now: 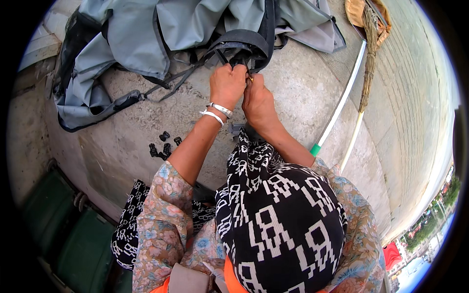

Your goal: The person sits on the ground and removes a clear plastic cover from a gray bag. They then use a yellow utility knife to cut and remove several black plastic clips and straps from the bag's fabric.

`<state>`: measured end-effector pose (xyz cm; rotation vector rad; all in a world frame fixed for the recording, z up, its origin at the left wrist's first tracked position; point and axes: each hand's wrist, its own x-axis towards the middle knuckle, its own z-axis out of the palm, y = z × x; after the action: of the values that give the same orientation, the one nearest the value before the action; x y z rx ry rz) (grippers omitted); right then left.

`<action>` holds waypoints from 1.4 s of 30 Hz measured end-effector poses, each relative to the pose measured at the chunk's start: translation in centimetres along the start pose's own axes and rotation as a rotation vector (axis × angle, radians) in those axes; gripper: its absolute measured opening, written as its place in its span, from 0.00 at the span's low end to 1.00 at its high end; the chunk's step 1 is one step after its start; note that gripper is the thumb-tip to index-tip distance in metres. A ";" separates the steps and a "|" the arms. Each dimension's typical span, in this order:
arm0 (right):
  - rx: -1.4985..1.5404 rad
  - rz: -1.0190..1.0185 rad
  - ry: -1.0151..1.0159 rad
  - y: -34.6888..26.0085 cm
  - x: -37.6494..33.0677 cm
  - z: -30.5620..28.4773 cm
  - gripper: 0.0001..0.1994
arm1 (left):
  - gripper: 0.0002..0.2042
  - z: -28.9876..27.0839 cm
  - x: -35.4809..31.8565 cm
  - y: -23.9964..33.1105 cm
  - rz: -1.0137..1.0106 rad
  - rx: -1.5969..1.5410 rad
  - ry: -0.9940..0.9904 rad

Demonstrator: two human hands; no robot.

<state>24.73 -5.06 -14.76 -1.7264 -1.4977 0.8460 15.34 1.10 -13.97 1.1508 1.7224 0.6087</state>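
Note:
My left hand, with white bands at its wrist, is closed on a black strap at the edge of a large grey fabric cover. Pressed close beside it, my right hand is closed on the same black webbing. A tiny yellowish bit shows between the two hands, too small to name. Just beyond my fingers, a wide black band curves over a mesh piece. The cover lies crumpled, its black trim and loose straps trailing to the left. My fingertips are mostly hidden.
Several small black plastic buckles lie on the concrete floor by my left forearm. To the right lie a twig broom and a white pole with a green end. Dark green seats stand at lower left. Black-and-white patterned cloth fills the lower middle.

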 end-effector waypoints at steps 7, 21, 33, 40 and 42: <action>-0.048 -0.043 -0.041 1.2 -0.5 0.4 0.07 | 0.10 -0.5 -1.7 2.1 -0.496 -0.660 -0.100; 0.030 -0.052 -0.182 -1.5 0.9 -0.8 0.06 | 0.10 -1.9 -1.7 0.7 -0.362 -0.472 -0.048; -0.023 0.046 -0.282 0.2 -0.9 -1.4 0.06 | 0.11 -3.4 -2.5 2.1 -0.510 -0.744 -0.124; 0.031 -0.041 -0.221 -0.1 0.2 -0.1 0.06 | 0.10 -4.2 -2.0 2.0 -0.528 -0.692 -0.178; -0.058 -0.044 -0.245 0.7 -0.1 -0.1 0.05 | 0.10 -4.6 -2.0 2.2 -0.559 -0.760 -0.204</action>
<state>25.18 -5.26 -15.26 -1.6717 -1.7292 1.0304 12.35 0.71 -9.42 0.1749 1.3504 0.6713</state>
